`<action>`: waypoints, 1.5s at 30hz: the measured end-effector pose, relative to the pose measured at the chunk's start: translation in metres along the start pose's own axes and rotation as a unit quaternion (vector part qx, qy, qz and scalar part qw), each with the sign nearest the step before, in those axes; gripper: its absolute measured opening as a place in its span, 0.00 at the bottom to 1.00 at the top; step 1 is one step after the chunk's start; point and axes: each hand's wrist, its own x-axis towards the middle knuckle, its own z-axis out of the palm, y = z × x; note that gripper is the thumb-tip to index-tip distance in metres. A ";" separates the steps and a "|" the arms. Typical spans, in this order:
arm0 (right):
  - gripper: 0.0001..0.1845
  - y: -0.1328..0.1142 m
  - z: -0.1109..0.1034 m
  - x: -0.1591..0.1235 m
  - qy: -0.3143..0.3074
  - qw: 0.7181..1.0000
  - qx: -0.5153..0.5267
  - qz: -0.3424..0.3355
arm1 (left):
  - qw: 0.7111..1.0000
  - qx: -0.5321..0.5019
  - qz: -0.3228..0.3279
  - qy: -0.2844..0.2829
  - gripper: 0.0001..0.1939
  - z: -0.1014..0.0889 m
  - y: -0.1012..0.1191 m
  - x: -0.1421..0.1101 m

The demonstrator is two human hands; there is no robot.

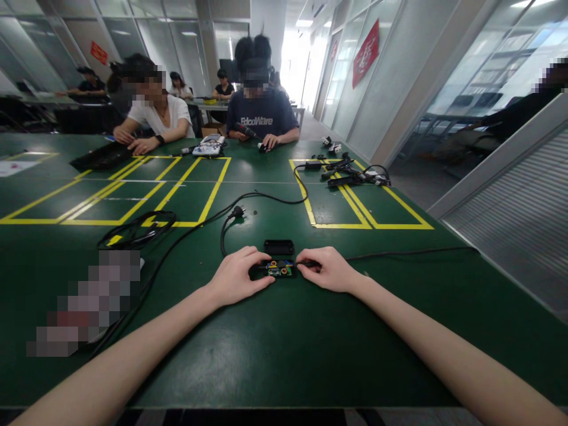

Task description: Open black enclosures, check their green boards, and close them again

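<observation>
An opened black power adapter (281,273) lies on the green table in front of me. Its circuit board (281,267) is exposed, with two copper-wound coils on it. My left hand (242,275) grips the left end of the adapter, fingers along the far side and thumb along the near side. At the other end, my right hand (326,270) pinches the black cable (381,255) close to where it enters the case; that cable trails off to the right. Just behind the board sits the black case cover (278,247), hollow side up. A plug (238,213) on a black cord lies beyond my left hand.
A coiled cable (137,229) and a blurred object (89,302) lie at left. A long black cord (195,228) crosses the table (284,361). Yellow tape marks several rectangles. Adapters and cables (350,174) are heaped at far right. Two people sit working across the table.
</observation>
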 end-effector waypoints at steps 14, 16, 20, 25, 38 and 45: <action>0.04 -0.002 -0.002 0.003 0.014 0.998 -0.031 -0.054 | 0.995 -0.088 -0.044 0.028 0.06 -0.002 -0.001 0.003; 0.05 -0.002 -0.002 0.004 0.013 0.997 -0.045 -0.057 | 0.994 -0.080 -0.054 0.043 0.06 -0.002 -0.003 0.003; 0.06 -0.001 -0.003 0.006 0.004 0.995 -0.072 -0.068 | 0.995 -0.069 -0.047 0.045 0.06 -0.001 -0.004 0.003; 0.11 -0.002 -0.008 0.006 -0.041 0.988 -0.122 -0.084 | 0.998 -0.055 -0.020 0.032 0.08 -0.001 -0.005 0.002; 0.12 -0.008 -0.015 0.010 -0.042 0.978 -0.149 -0.137 | 1.000 0.014 0.011 0.001 0.07 -0.006 0.000 0.003; 0.10 -0.006 -0.009 0.009 0.001 0.989 -0.084 -0.118 | 0.999 0.037 0.027 0.005 0.07 -0.007 0.000 0.003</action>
